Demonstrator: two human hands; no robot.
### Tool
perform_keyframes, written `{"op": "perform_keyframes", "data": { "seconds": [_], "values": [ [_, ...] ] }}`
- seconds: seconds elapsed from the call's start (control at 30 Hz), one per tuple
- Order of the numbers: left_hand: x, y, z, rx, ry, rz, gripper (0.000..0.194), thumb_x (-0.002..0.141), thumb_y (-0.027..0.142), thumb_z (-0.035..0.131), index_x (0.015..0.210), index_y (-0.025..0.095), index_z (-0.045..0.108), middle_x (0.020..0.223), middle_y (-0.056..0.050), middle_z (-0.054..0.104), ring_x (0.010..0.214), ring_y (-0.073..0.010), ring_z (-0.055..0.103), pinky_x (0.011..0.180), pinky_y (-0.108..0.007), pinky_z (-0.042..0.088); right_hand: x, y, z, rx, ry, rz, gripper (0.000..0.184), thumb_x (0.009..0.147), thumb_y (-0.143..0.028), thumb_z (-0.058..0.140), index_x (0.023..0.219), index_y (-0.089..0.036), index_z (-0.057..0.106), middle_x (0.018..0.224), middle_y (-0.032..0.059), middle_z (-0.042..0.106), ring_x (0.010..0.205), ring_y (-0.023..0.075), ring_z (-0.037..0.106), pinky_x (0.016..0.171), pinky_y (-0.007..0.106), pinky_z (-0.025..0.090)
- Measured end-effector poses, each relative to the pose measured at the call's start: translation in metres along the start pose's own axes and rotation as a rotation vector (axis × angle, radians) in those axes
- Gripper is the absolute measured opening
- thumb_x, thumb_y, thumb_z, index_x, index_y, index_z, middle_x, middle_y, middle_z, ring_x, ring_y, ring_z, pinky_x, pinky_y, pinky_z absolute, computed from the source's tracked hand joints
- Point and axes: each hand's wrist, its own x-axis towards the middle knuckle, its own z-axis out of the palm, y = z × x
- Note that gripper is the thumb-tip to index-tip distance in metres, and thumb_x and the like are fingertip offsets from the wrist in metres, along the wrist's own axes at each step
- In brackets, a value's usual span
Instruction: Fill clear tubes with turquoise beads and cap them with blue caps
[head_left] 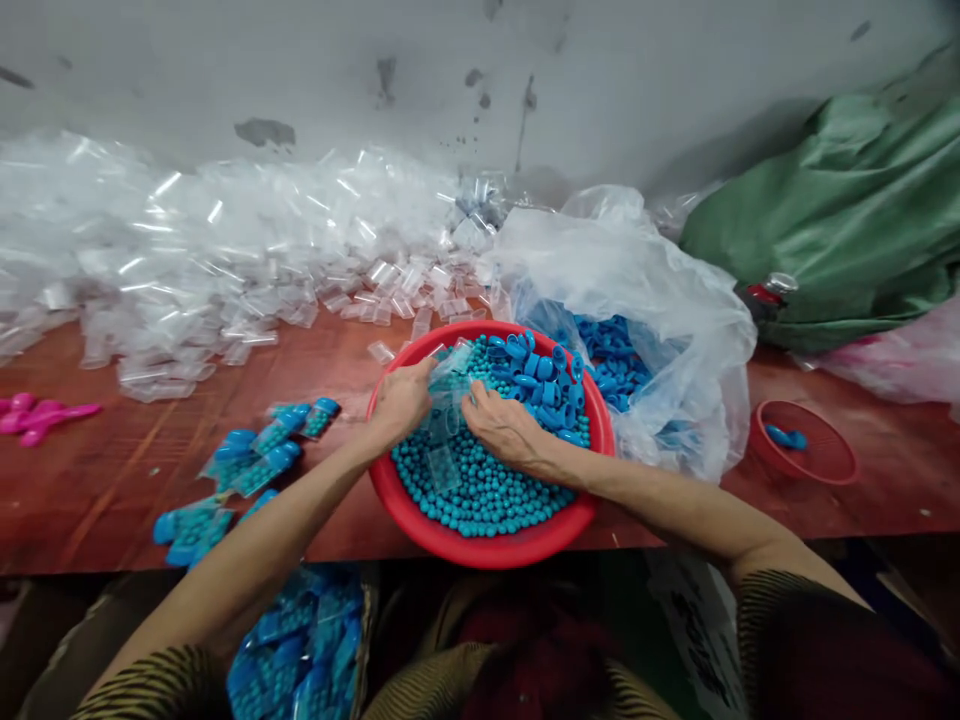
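A round red basin holds many turquoise beads, with blue caps heaped at its far right side. Over its left rim, my left hand is closed on a clear plastic container above the beads. My right hand reaches in from the right with its fingers curled close to that container. Whatever its fingertips hold is hidden. Below the hands, another clear container lies on the beads.
Filled bead containers with blue caps lie left of the basin; more fill a box below the table edge. Clear empties are piled behind. A plastic bag of caps, a small red basket and a green sack stand right.
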Motion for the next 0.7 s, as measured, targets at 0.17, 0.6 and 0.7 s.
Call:
{"op": "perform_keyframes", "data": {
  "seconds": [0.17,0.6,0.7],
  "values": [
    [-0.019,0.026,-0.005,0.619,0.016,0.048,0.053,0.081,0.012,0.042,0.134,0.019,0.042,0.117,-0.013,0.057,0.103,-0.0259,0.058,0.087,-0.036,0.045,-0.005,0.028,-0.009,0.192,0.086,0.160,0.028,0.094,-0.019,0.032,0.106,-0.013,0.056,0.106,0.0137,0.060,0.086,0.0219,0.061,0.063,0.029,0.050],
    [-0.057,0.049,0.049,0.488,-0.142,0.274,0.059,0.082,0.028,0.053,0.137,0.015,0.035,0.117,-0.015,0.062,0.100,-0.0274,0.063,0.078,-0.034,0.049,-0.040,0.041,-0.013,1.393,-0.136,0.214,0.021,0.090,-0.029,0.039,0.075,-0.018,0.048,0.058,-0.0044,0.050,0.043,0.0076,0.045,0.041,0.019,0.038],
    [-0.071,0.048,0.052,0.476,-0.187,0.180,0.066,0.080,0.033,0.058,0.139,0.020,0.032,0.107,-0.011,0.067,0.094,-0.0271,0.066,0.074,-0.032,0.048,-0.048,0.038,-0.007,1.459,-0.254,0.153,0.014,0.088,-0.030,0.043,0.091,-0.019,0.049,0.066,-0.0038,0.054,0.048,0.0097,0.049,0.042,0.021,0.039]
  ]
}}
